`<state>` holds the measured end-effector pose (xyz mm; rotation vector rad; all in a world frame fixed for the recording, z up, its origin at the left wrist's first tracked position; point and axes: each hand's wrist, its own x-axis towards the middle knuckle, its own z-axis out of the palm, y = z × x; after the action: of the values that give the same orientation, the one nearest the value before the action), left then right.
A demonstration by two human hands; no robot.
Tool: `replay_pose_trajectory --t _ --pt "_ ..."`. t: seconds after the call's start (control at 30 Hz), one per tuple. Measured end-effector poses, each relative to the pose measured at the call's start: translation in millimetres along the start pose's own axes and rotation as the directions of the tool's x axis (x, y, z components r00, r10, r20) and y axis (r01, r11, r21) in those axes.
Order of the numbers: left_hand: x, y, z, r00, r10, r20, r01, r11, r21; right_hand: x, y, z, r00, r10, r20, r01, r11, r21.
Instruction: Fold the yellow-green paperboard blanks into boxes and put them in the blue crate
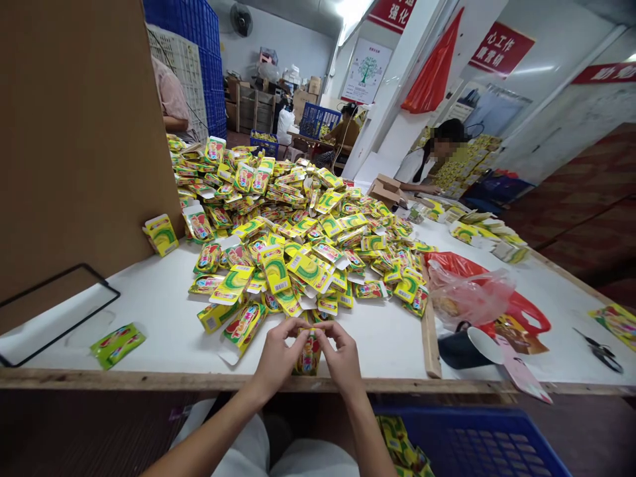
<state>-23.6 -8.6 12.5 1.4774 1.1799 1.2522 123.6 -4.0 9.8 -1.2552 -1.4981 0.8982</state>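
Both my hands meet at the table's front edge on one small yellow box with red and green print. My left hand pinches its upper left side between thumb and fingers. On the upper right side, my right hand grips the same box, fingertips close to the left ones. The box's top end is partly hidden behind my fingers. Just beyond my hands rises a big heap of similar small boxes, several with white end flaps standing open. A flat green packet lies to the left.
A tall cardboard carton stands at left, with a black wire frame before it. Right of a wooden strip are plastic bags, a dark mug and scissors. A blue basket with packets sits below. Other people work beyond.
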Motion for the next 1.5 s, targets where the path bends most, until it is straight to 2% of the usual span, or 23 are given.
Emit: replay_pose_trajectory --t 0.17,0.23,0.3,0.33,0.4,0.47,0.53,0.6,0.67,0.7,0.77,0.83,0.87,0.9,0.93,1.0,1.03,1.1,1.17,1.3,1.4,1.5 --pt "-9.3 -2.9 -3.5 0.997 0.068 0.049 -0.066 0.998 -0.024 -9.0 4.0 9.3 1.000 0.017 0.017 -0.019 0.994 0.105" --pt "-12.2 -0.6 -10.6 0.992 0.119 0.046 -0.122 0.990 0.068 -16.3 -0.8 -1.6 1.000 0.025 -0.007 -0.025 0.997 0.072" --pt "-13.7 -0.5 -24.8 0.987 0.163 0.006 -0.159 0.954 0.254 -25.9 -8.6 -31.2 0.996 0.041 -0.079 -0.045 0.998 -0.048" --pt "-14.2 -2.3 -34.3 0.986 0.164 -0.035 -0.139 0.915 0.379 -31.4 -12.2 -52.3 0.989 0.052 -0.135 -0.069 0.989 -0.129" --pt "-15.6 -9.7 -55.1 0.982 0.115 -0.147 0.003 0.778 0.628 -42.0 -16.7 -98.4 0.983 0.041 -0.181 -0.096 0.947 -0.306" --pt "-18.2 -19.0 -73.2 0.973 0.027 -0.229 0.165 0.615 0.771 -50.1 -17.4 -134.1 0.979 0.024 -0.205 -0.114 0.889 -0.443" --pt "-22.0 -24.9 -83.8 0.976 -0.025 -0.217 0.194 0.556 0.808 -53.7 -17.6 -143.7 0.974 0.027 -0.226 -0.136 0.863 -0.486" --pt "-25.6 -23.3 -85.9 0.994 0.022 -0.103 0.069 0.602 0.796 -52.1 -21.2 -124.1 0.979 0.029 -0.202 -0.116 0.891 -0.438" --pt "-27.3 -14.5 -81.6 0.989 0.131 0.066 -0.135 0.643 0.754 -45.1 -28.1 -84.7 0.993 -0.004 -0.115 -0.036 0.938 -0.344" --pt "-26.8 -8.5 -78.0 0.970 0.180 0.166 -0.244 0.647 0.722 -39.7 -31.6 -62.5 0.997 -0.035 -0.074 0.011 0.954 -0.300" --pt "-22.9 3.1 -69.5 0.902 0.237 0.362 -0.425 0.644 0.636 -26.5 -35.7 -22.0 0.996 -0.081 0.026 0.084 0.968 -0.235" --pt "-16.3 10.0 -61.2 0.840 0.267 0.473 -0.518 0.652 0.553 -13.5 -33.1 6.8 0.987 -0.058 0.147 0.076 0.990 -0.115" --pt "-13.0 10.8 -57.4 0.845 0.286 0.452 -0.514 0.670 0.536 -8.5 -29.1 16.3 0.980 -0.035 0.196 0.041 0.999 -0.029" --pt "-10.2 9.9 -53.9 0.877 0.308 0.368 -0.470 0.703 0.534 -5.1 -23.8 23.1 0.975 -0.012 0.221 -0.003 0.998 0.068" --pt "-8.3 7.5 -50.6 0.920 0.315 0.234 -0.392 0.756 0.524 -3.5 -17.7 27.8 0.975 0.007 0.223 -0.044 0.986 0.163" --pt "-7.6 0.1 -44.5 0.970 0.239 -0.041 -0.204 0.896 0.394 -5.4 -5.8 32.9 0.985 0.038 0.169 -0.090 0.948 0.306" --pt "-8.6 -4.0 -41.5 0.982 0.160 -0.104 -0.125 0.952 0.279 -8.2 -0.9 34.2 0.989 0.051 0.137 -0.095 0.935 0.343" --pt "-12.1 -10.7 -36.0 0.998 0.024 -0.055 -0.020 0.997 0.070 -15.1 5.4 34.9 0.993 0.066 0.100 -0.098 0.928 0.359" --pt "-15.0 -14.0 -32.4 0.999 -0.023 0.035 0.024 1.000 -0.008 -20.4 8.2 33.3 0.995 0.068 0.068 -0.086 0.946 0.313" --pt "-12.5 -11.0 -32.1 0.991 -0.024 0.129 0.021 0.999 0.028 -19.6 11.4 23.1 0.999 0.036 0.030 -0.040 0.985 0.170" --pt "-7.6 -5.3 -32.8 0.983 -0.010 0.186 0.007 1.000 0.017 -10.6 12.5 13.1 0.995 -0.008 0.096 -0.001 0.996 0.092" --pt "-6.3 -2.0 -29.7 0.981 0.022 0.193 -0.022 1.000 0.002 -0.9 10.4 6.0 0.990 -0.046 0.132 0.043 0.999 0.026"
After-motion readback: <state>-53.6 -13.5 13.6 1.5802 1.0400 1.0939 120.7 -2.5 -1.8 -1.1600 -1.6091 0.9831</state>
